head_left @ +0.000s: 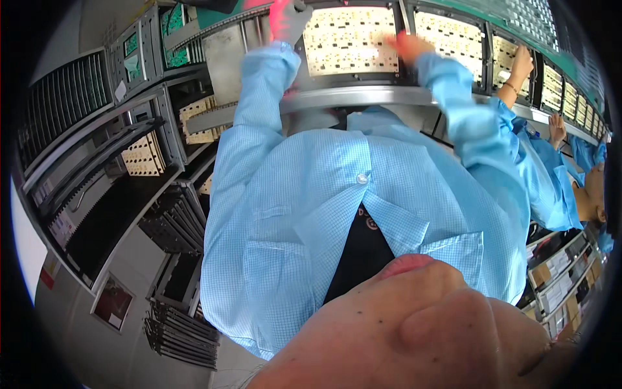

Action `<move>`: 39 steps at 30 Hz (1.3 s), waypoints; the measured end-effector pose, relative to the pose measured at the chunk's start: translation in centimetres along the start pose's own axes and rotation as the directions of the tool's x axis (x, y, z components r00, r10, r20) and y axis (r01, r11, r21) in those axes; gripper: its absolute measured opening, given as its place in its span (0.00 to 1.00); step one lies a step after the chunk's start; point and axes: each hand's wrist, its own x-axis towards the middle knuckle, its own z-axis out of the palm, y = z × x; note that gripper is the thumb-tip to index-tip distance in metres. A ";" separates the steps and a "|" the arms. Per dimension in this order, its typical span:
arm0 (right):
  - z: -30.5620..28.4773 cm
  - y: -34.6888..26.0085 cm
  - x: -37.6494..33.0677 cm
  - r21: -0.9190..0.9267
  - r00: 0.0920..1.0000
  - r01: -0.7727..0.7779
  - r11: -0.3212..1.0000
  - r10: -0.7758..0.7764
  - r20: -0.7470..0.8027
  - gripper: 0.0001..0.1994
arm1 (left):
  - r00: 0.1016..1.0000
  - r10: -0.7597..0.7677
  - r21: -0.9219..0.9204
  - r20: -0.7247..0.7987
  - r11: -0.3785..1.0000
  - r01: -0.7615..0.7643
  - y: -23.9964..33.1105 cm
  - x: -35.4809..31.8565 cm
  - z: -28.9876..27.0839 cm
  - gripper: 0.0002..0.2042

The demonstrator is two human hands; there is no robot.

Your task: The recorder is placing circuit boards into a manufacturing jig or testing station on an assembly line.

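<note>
1. Both arms in light blue checked sleeves reach up to the pale perforated circuit panel (350,40) seated in the dark fixture frame (353,81).
2. Left hand (286,19) sits at the panel's left edge, blurred; its grasp, I cannot tell.
3. Right hand (407,45) presses the right edge, fingers spread flat, gripping nothing.
4. Panel looks seated; neighbouring cream panels (453,45) are already in place.

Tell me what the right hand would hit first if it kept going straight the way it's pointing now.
The right hand points toward the pale perforated panel in the frame ahead and already seems to be at its right edge. So the panel comes first, though the fisheye view makes depth uncertain and contact cannot be confirmed.
</note>
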 end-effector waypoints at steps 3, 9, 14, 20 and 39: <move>1.1 -1.4 -7.6 -0.101 0.992 -0.112 0.989 0.116 0.039 0.28 | 0.994 0.033 -0.392 -0.103 0.917 -0.071 -2.2 -0.8 1.0 0.11; 4.9 0.5 -8.1 -0.145 0.974 -0.169 0.975 0.143 -0.173 0.26 | 0.728 0.371 -0.109 0.577 0.918 -0.382 4.6 -9.7 -7.6 0.15; 4.3 0.3 -6.4 -0.226 0.986 0.063 0.972 -0.095 -0.134 0.19 | 0.728 0.481 -0.181 0.489 0.872 -0.455 1.5 -12.7 -6.2 0.11; -8.7 -4.2 2.5 -0.031 0.757 0.419 0.908 -0.368 -0.539 0.09 | 0.744 0.292 -0.228 0.601 0.955 -0.190 1.2 -10.3 -5.4 0.14; -3.3 -8.2 -5.9 0.218 0.763 0.631 0.745 -0.543 -0.350 0.09 | 0.848 -0.168 -0.688 0.503 0.516 0.510 11.0 -15.2 -6.2 0.20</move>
